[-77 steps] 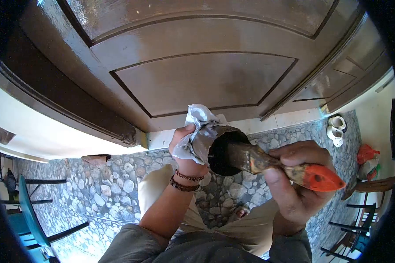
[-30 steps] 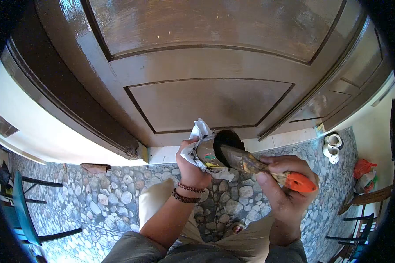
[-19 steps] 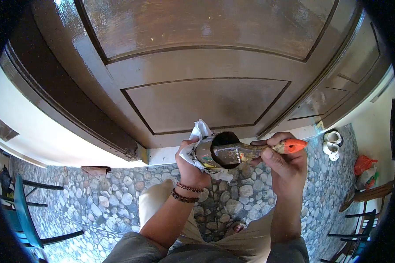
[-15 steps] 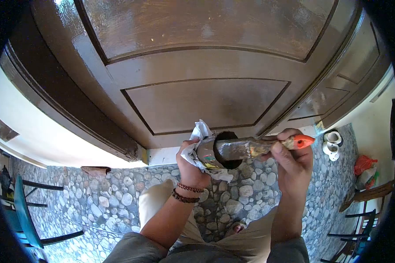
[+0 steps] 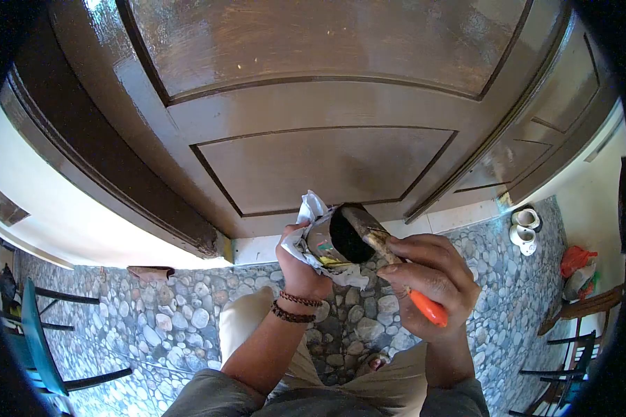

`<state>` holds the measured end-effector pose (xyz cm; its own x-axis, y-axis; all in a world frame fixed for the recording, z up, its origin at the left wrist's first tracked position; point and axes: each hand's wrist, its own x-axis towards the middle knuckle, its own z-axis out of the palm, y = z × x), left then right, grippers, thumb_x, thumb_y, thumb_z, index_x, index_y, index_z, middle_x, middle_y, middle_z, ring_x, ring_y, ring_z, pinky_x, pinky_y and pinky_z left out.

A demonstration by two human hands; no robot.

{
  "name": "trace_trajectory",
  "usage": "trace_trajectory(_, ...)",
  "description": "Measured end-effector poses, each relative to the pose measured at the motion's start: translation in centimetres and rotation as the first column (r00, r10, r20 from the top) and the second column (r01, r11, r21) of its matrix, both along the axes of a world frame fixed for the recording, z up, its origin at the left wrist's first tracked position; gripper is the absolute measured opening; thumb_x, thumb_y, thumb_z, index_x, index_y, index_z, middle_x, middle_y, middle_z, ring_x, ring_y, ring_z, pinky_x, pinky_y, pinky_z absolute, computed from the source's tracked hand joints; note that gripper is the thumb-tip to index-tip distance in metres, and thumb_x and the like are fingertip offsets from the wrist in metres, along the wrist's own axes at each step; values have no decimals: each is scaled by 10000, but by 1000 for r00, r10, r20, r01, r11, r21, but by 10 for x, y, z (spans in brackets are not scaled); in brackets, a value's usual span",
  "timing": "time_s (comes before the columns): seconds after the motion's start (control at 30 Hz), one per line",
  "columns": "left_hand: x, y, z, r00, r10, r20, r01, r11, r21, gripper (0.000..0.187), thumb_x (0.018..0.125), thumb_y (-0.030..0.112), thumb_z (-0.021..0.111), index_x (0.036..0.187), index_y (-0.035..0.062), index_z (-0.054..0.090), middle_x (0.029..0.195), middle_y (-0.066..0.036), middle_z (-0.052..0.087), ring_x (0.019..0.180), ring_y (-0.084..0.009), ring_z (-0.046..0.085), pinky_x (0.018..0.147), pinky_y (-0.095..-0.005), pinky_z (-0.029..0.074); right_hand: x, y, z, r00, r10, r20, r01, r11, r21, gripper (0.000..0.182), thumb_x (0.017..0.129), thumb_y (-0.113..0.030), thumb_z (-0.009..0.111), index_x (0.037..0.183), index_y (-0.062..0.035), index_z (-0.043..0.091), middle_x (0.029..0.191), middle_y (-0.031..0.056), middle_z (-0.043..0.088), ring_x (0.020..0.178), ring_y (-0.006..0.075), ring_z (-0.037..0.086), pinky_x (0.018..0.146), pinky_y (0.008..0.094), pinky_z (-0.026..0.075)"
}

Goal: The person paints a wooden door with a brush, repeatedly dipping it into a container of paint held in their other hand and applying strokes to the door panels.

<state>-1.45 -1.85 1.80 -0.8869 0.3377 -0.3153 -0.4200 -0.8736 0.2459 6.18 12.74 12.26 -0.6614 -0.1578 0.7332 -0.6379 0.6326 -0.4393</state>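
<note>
My left hand [image 5: 300, 270] is wrapped around a small paint can [image 5: 320, 241], with crumpled white paper [image 5: 312, 207] between the palm and its side. The can is tilted, its dark mouth facing right. In my right hand [image 5: 438, 279] is a paintbrush [image 5: 366, 228], gripped by its handle, whose orange end [image 5: 428, 308] sticks out below the fingers. The brush head lies at the can's upper right rim, its bristle end partly over the opening. Just beyond both hands stands a brown panelled door [image 5: 313, 170], glossy on its upper panel.
The floor is pebbled stone [image 5: 181, 316]. At left are a teal chair [image 5: 38, 340] and a brown block-like piece [image 5: 151, 272] near the wall. White shoes [image 5: 524, 231], a red bag [image 5: 577, 260] and dark chair parts [image 5: 574, 358] are at right.
My right hand has moved down and left and turned, swinging the brush from level inside the can to slanted against its upper rim. The left hand and can have barely moved.
</note>
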Motion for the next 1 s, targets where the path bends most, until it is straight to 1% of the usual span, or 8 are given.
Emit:
trace_trajectory(0.1,-1,-1,0,1000,18,18,-18,1000,2,396,839,349,409,1021,40,577,953,-88,639,882,-254,615,801,-380,497,0,-1,1,999,-3,-45,2,1000,-25,321,570,5,656,883,-69,666,938,143,634,807,303,627,686,358,517)
trace_trajectory(0.17,-1,-2,-1,996,85,4,-85,996,8,352,821,285,450,1025,13,540,935,-111,618,889,-261,597,815,-370,474,1,0,6,1000,0,-25,-3,991,-134,222,665,-38,757,837,-40,616,851,147,643,778,267,634,663,333,514)
trace_trajectory(0.27,-5,-3,-6,995,99,4,-99,995,-14,370,837,324,414,1019,42,570,945,-91,638,877,-255,616,799,-372,499,4,-4,6,999,10,44,1,968,-252,328,577,34,689,887,-68,662,883,132,631,749,283,629,652,346,517)
trace_trajectory(0.47,-5,-4,-16,990,139,-8,-139,989,-57,345,826,316,446,998,45,573,922,-88,640,860,-248,617,791,-362,495,3,-6,4,998,-67,-16,66,996,-68,354,572,66,700,896,-72,662,874,126,638,735,279,626,646,344,518)
trace_trajectory(0.6,-4,-4,-13,988,147,-39,-149,988,-40,336,822,315,455,986,49,576,918,-87,640,854,-248,615,791,-363,490,7,-4,6,997,-72,-21,70,993,-93,300,608,64,707,877,-55,648,881,143,641,752,271,633,669,340,516)
trace_trajectory(0.67,-4,-4,-8,981,190,-31,-192,979,-66,323,820,308,462,979,52,578,910,-87,638,853,-246,612,793,-362,486,9,-1,7,992,-126,32,129,919,-373,244,660,40,722,870,-18,612,883,162,647,774,228,642,701,312,514)
trace_trajectory(0.77,-3,-5,-4,971,237,-38,-240,962,-128,312,820,300,469,973,51,576,897,-88,635,853,-240,611,786,-354,487,14,-1,12,977,-113,180,199,780,-593,233,703,13,726,878,11,574,884,166,651,795,188,640,721,283,509)
trace_trajectory(1.0,2,-3,3,961,264,-77,-273,951,-145,270,796,249,516,949,29,554,855,-78,589,824,-229,575,757,-352,461,11,-5,-2,951,-91,295,251,783,-570,305,662,-6,778,890,0,576,851,125,657,758,152,638,687,250,505)
